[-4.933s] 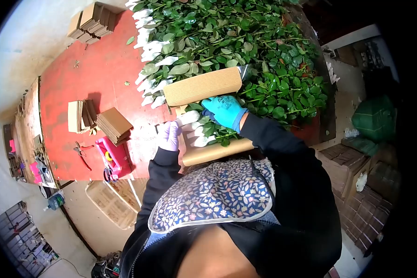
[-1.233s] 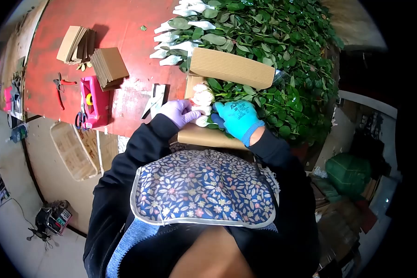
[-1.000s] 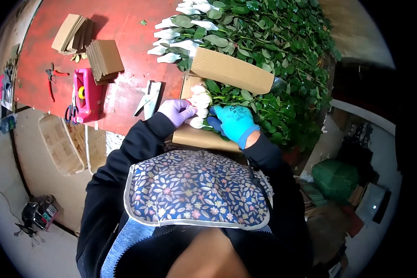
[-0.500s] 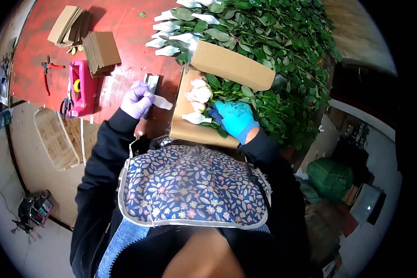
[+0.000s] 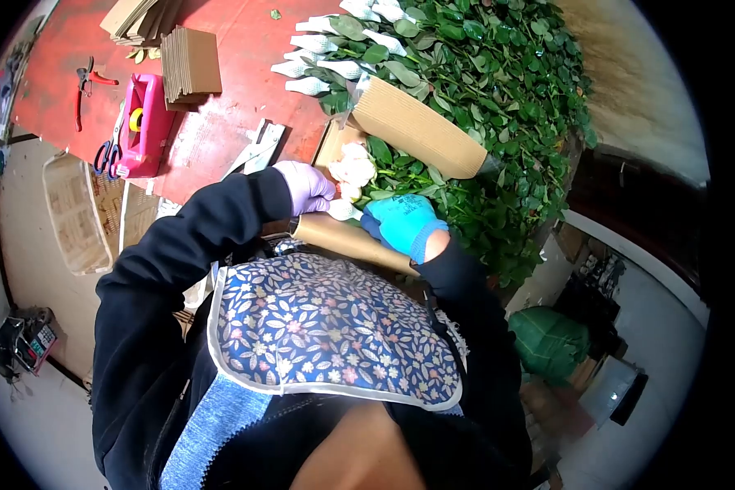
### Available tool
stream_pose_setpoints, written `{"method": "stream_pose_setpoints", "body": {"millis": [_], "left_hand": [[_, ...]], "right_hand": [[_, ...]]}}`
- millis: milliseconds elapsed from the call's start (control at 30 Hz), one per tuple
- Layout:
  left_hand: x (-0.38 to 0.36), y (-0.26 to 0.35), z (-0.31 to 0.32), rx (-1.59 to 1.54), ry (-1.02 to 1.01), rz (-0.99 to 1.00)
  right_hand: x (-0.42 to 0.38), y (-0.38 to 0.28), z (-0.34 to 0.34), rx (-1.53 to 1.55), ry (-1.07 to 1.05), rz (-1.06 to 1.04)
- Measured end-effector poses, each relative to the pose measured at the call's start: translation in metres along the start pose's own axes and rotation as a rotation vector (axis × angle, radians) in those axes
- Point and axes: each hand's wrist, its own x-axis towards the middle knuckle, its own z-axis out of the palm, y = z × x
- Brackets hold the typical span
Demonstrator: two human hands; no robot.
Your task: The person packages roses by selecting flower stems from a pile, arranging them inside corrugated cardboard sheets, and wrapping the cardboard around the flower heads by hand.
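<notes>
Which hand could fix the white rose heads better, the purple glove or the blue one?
Probably the left hand: its purple glove already rests at the rose heads, while the right hand presses on the leafy stems.

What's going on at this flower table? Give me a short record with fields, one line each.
Left hand: left hand in a purple glove, at the pale rose heads
Right hand: right hand in a blue glove, on the leafy stems
Wrap: corrugated cardboard sheet curling around the bunch
Table: red table
Tools: pink tape dispenser, scissors, red pliers
Spare stock: cardboard stack; netted roses behind
</notes>
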Motion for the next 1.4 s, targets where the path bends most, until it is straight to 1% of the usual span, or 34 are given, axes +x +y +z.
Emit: {"method": "stream_pose_setpoints", "body": {"millis": [67,100,233,333,400,467,500,533,600,667,733,800,867,933,1000,1067,1100,1133,1167,1200,1233,1267,1300,1333,1367,1400], "left_hand": [[-0.004,-0.002,0.001,-0.001,0.139,0.165],[-0.005,0.0,0.002,-0.019,0.195,0.205],[-0.011,0.005,-0.004,-0.027,0.231,0.203],[-0.016,-0.002,-0.012,-0.093,0.349,0.22],[-0.022,-0.011,-0.01,-0.089,0.332,0.131],[-0.029,-0.017,-0.007,-0.189,0.33,0.026],[-0.035,-0.013,-0.013,-0.118,0.357,-0.001],[-0.039,-0.02,-0.012,-0.116,0.345,-0.002],[-0.056,-0.049,-0.013,-0.132,0.73,-0.106],[-0.096,-0.077,-0.039,-0.047,0.628,-0.209],[-0.135,-0.067,-0.036,-0.06,0.512,-0.296],[-0.179,-0.073,-0.013,0.012,0.44,-0.437],[-0.23,-0.095,0.025,0.119,0.423,-0.609],[-0.266,-0.114,0.049,0.16,0.073,-1.114],[-0.28,-0.11,0.066,0.499,-0.376,-1.272],[-0.269,-0.11,0.081,0.642,-0.26,-1.211],[-0.228,-0.076,0.046,0.472,-0.166,-1.046],[-0.203,-0.052,0.03,0.333,0.09,-0.821],[-0.179,-0.049,0.028,0.102,0.278,-0.689],[-0.144,-0.043,0.024,-0.177,0.464,-0.5],[-0.114,-0.028,0.016,-0.31,0.54,-0.397],[-0.085,-0.016,0.016,-0.621,0.588,-0.324],[-0.06,-0.008,0.015,-0.545,0.66,-0.126],[-0.039,-0.01,0.025,-0.64,0.655,-0.119],[-0.025,-0.008,0.03,-0.658,0.574,-0.238],[-0.016,0.002,0.029,-0.688,0.582,-0.195]], "right_hand": [[0.003,0.001,0.002,-0.011,-0.012,-0.01],[0.003,0.001,0.002,-0.001,-0.015,-0.012],[0.004,0.0,-0.002,0.013,-0.093,0.011],[0.004,0.002,-0.001,0.029,-0.105,-0.008],[0.004,0.0,0.001,0.051,-0.043,-0.048],[0.006,-0.003,-0.002,0.063,-0.032,-0.045],[0.006,-0.004,-0.002,0.07,-0.023,-0.046],[0.007,-0.003,-0.001,0.081,-0.02,-0.041],[0.008,0.001,0.001,-0.009,-0.151,-0.006],[0.009,0.001,0.002,-0.015,-0.138,0.007],[0.009,0.002,0.004,0.004,-0.1,-0.029],[0.011,0.002,0.002,-0.011,-0.117,-0.023],[0.013,0.002,0.002,-0.025,-0.132,-0.028],[0.013,0.003,0.003,-0.016,-0.155,-0.009],[0.013,0.0,-0.002,-0.004,-0.143,0.0],[0.013,0.001,-0.001,-0.03,-0.159,-0.006],[0.012,0.002,0.0,-0.036,-0.156,-0.006],[0.011,0.001,-0.001,-0.05,-0.159,-0.007],[0.011,0.001,-0.004,-0.027,-0.145,-0.021],[0.011,0.001,-0.005,0.0,-0.126,-0.032],[0.01,0.002,-0.003,-0.019,-0.129,-0.032],[0.01,0.001,-0.005,-0.022,-0.118,-0.024],[0.01,-0.001,-0.007,-0.018,-0.128,-0.018],[0.01,-0.002,-0.006,-0.012,-0.139,-0.013],[0.009,-0.002,-0.006,-0.008,-0.13,-0.009],[0.009,-0.002,-0.005,-0.009,-0.134,0.01]]}}
